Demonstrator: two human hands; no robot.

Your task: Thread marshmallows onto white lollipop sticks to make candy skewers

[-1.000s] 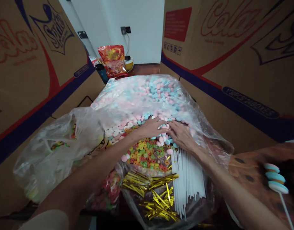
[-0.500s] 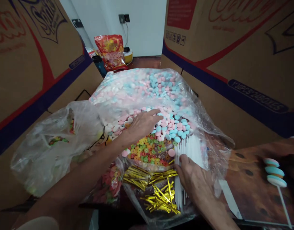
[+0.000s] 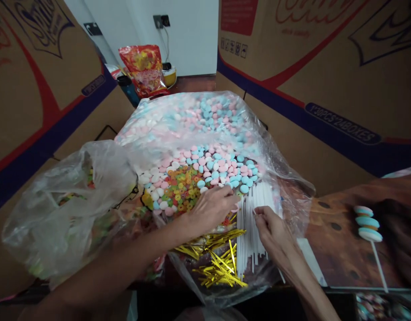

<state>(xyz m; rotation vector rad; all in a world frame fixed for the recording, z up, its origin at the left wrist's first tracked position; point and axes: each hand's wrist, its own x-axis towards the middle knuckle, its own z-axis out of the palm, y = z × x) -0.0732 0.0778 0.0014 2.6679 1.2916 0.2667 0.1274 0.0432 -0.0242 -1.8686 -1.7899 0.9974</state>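
My left hand [image 3: 213, 206] is closed, fingers curled, over the near edge of the candy pile. What it pinches, if anything, is hidden. Next to its fingertips lies a pink candy [image 3: 236, 208]. My right hand [image 3: 274, 229] pinches a thin white lollipop stick [image 3: 282, 276], whose lower end shows below the palm. Beside it are many white sticks [image 3: 248, 232] in a bundle. Pink, blue and white candies [image 3: 222, 167] spread beyond my hands, with small ring candies [image 3: 181, 183] to the left. Gold twist ties [image 3: 222, 269] lie nearest me.
Clear plastic sheeting [image 3: 192, 138] covers more candies at the back. A plastic bag [image 3: 71, 196] lies left. Cardboard boxes [image 3: 302, 107] flank the table. At right, a finished candy lollipop [image 3: 369, 225] lies near a dark, unclear shape. A red snack bag [image 3: 143, 71] stands behind.
My left hand has drawn back toward me from the pink and blue candies and curled closed. My right hand has pinched a stick. The view has shifted slightly right.
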